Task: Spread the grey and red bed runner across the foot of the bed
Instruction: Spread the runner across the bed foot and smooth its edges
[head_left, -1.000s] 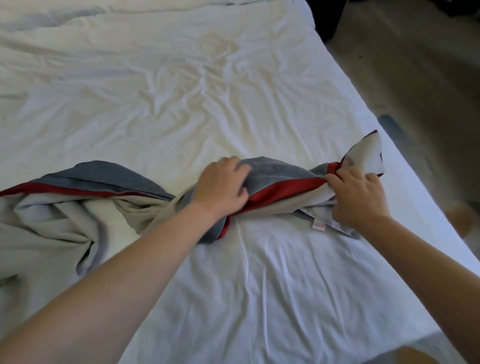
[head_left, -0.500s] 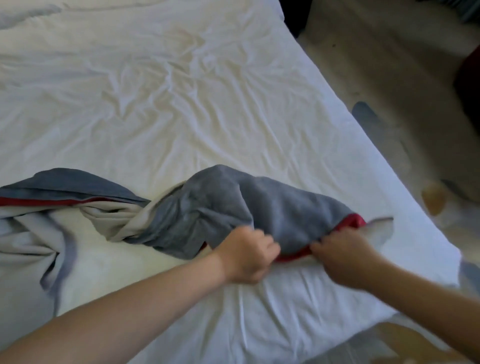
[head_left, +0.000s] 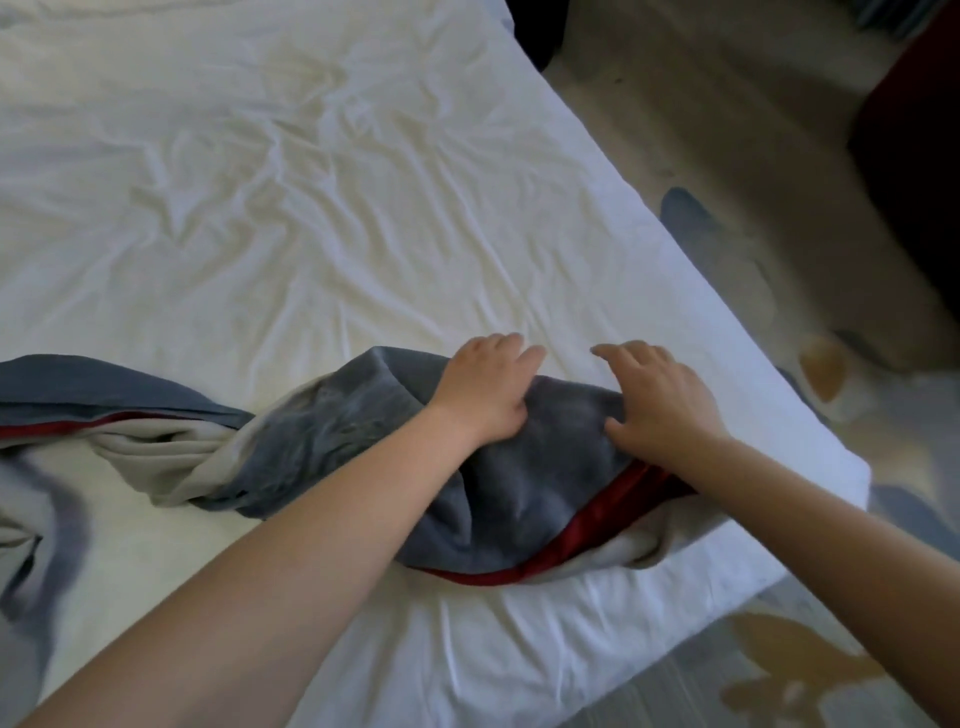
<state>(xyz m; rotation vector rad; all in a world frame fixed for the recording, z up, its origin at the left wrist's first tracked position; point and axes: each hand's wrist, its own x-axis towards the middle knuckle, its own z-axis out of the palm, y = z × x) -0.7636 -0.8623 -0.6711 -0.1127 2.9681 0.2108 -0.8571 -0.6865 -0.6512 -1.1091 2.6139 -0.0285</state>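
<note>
Bed runner (head_left: 519, 467): slate-grey top face, deep red band along edge, pale beige-cream underside. Bed sheet (head_left: 311, 208): plain white. Carpet (head_left: 727, 130): beige ground, blue-grey and ochre leaf-like motifs. Bulky object (head_left: 914, 156) far right: dark red.

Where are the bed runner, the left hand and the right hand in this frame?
bed runner (head_left: 545, 467): head view, grey face between the forearms.
left hand (head_left: 483, 387): head view, back of the hand.
right hand (head_left: 662, 400): head view, back of the hand.

One wide-angle camera, worn on the person's head, looks forward and steeply down from close over the near edge of the wrinkled white-sheeted bed (head_left: 311, 208) (its right edge bows with the lens), beige patterned carpet (head_left: 727, 130) at right.
</note>
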